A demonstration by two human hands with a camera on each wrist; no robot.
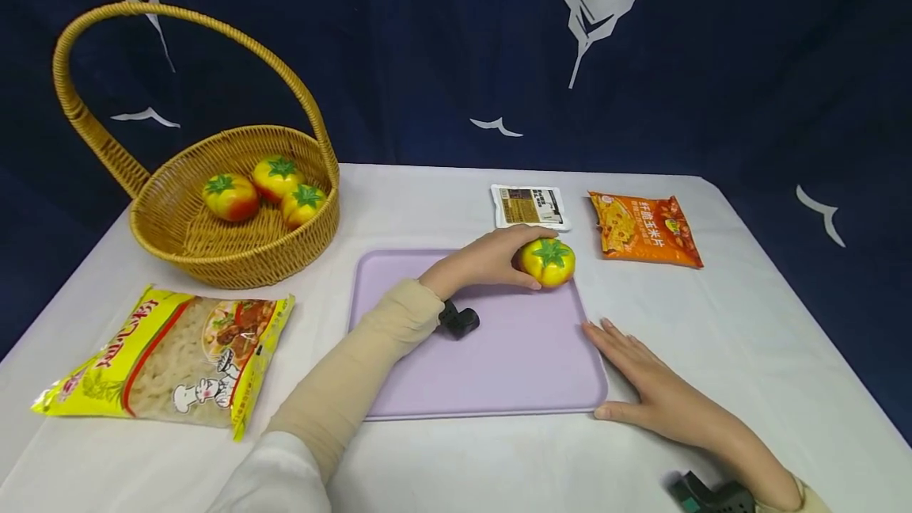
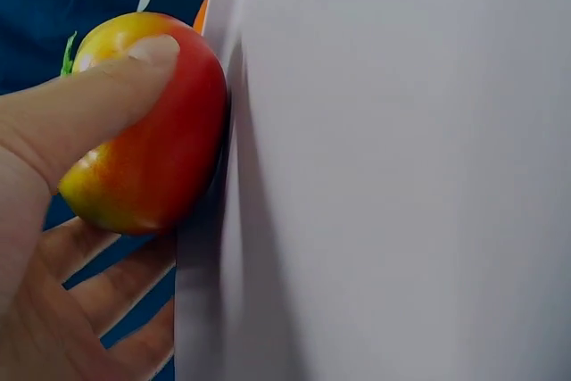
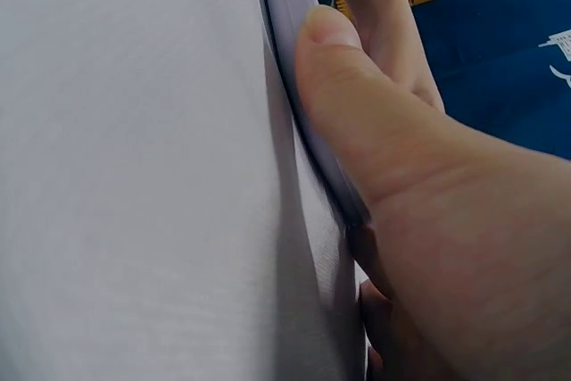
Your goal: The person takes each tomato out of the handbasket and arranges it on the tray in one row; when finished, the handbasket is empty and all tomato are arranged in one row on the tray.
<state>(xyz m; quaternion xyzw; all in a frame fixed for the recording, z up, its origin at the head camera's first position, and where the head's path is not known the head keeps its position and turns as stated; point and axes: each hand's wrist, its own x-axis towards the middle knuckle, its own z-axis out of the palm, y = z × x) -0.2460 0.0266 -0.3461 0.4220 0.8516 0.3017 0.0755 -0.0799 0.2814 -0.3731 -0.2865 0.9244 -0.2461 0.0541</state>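
Holding a yellow-and-red tomato [image 1: 548, 263] in the left grip [image 1: 492, 261], thumb and fingers curled round it, parted just to its width. Probably at the grasping or placing step, over the lilac tray's [image 1: 527, 347] far right corner; hard to tell whether lifted. Seems to call next for a steady hold. Resting the right grip [image 1: 651, 394], fingers loosely spread, at the tray's right edge. Showing three more tomatoes [image 1: 231, 198] farther left, inside the wicker basket [image 1: 235, 269].

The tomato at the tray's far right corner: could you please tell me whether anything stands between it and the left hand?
Nothing visible does: the left hand holds the tomato, and the left wrist view shows the thumb lying directly on it. The white packet lies beyond them, not between.
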